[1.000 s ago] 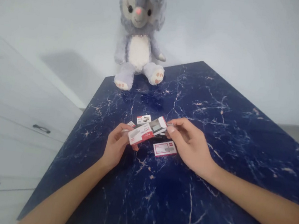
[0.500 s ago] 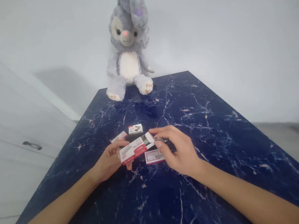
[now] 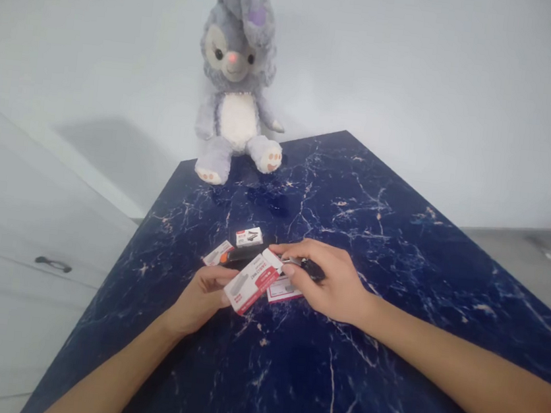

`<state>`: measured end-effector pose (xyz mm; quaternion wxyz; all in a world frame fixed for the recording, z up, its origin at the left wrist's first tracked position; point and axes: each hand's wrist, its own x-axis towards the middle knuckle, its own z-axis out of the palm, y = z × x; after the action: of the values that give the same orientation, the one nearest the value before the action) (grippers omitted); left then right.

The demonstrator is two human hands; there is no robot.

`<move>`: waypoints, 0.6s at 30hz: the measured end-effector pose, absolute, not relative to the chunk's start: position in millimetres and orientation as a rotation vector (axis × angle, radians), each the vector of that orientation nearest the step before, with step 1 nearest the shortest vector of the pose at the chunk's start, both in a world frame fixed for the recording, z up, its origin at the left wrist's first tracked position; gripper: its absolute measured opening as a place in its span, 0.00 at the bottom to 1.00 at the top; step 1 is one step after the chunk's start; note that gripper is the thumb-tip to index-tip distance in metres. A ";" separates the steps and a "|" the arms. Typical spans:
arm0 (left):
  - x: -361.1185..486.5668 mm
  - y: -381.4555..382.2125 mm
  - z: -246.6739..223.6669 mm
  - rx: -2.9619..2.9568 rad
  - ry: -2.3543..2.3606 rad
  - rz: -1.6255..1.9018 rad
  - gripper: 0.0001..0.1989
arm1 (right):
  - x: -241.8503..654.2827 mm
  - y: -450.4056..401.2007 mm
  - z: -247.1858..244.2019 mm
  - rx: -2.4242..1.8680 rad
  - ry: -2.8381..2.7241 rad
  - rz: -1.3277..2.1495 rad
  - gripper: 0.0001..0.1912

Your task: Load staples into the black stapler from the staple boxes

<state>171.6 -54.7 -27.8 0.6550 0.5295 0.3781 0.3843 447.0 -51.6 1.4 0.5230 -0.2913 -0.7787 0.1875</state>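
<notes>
My left hand point(image 3: 205, 297) grips a red-and-white staple box point(image 3: 253, 283), printed with a grey strip of staples, by its lower left side. Held tilted above the table, the box has its white end flap up. At that end, my right hand point(image 3: 320, 274) has its index finger and thumb closed on the flap. A black and silver piece point(image 3: 306, 264) shows under the right fingers; whether they hold it is unclear. Behind the box lies a black tool with an orange part point(image 3: 245, 255), partly hidden. A second red-and-white box point(image 3: 284, 292) lies beneath the right hand.
A small white box point(image 3: 249, 236) with a dark picture stands behind the hands. Another red-and-white box point(image 3: 219, 253) lies at left. A grey plush rabbit point(image 3: 238, 123) sits at the far edge of the blue marbled table point(image 3: 399, 260). White drawers point(image 3: 13, 276) stand at left.
The staple box has turned to show more of its printed face and moved slightly right. My left fingers have shifted along it. The right hand stays near the box's upper end.
</notes>
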 end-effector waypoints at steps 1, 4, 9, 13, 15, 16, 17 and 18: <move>173.5 -54.4 -25.5 1.196 0.877 0.900 0.11 | 447.9 -50.3 0.5 -0.711 -1.868 0.426 0.05; 179.0 -52.4 -19.7 1.151 0.892 1.046 0.11 | 451.1 -44.7 -3.3 -0.707 -1.923 0.329 0.06; 184.6 -50.5 -12.4 1.017 0.909 1.102 0.09 | 452.7 -44.8 -4.4 -0.502 -2.122 0.046 0.07; 184.0 -50.3 -10.4 0.989 0.902 1.091 0.10 | 450.3 -54.6 0.6 -0.454 -2.187 -0.156 0.06; 183.1 -50.0 -11.1 0.962 0.868 1.092 0.10 | 449.4 -56.8 0.8 -0.484 -2.205 -0.201 0.05; 182.6 -49.8 -11.7 0.943 0.846 1.088 0.10 | 449.3 -56.7 0.0 -0.507 -2.211 -0.203 0.05; 182.1 -49.8 -12.5 0.925 0.823 1.080 0.10 | 449.3 -55.9 -1.3 -0.533 -2.214 -0.187 0.05; 181.5 -49.8 -13.4 0.911 0.804 1.068 0.10 | 449.5 -54.5 -2.7 -0.558 -2.210 -0.155 0.06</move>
<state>181.5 -49.8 -13.4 0.6904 0.4075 0.3595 0.4775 449.5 -54.5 -2.7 0.4156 -0.2222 -0.8798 -0.0617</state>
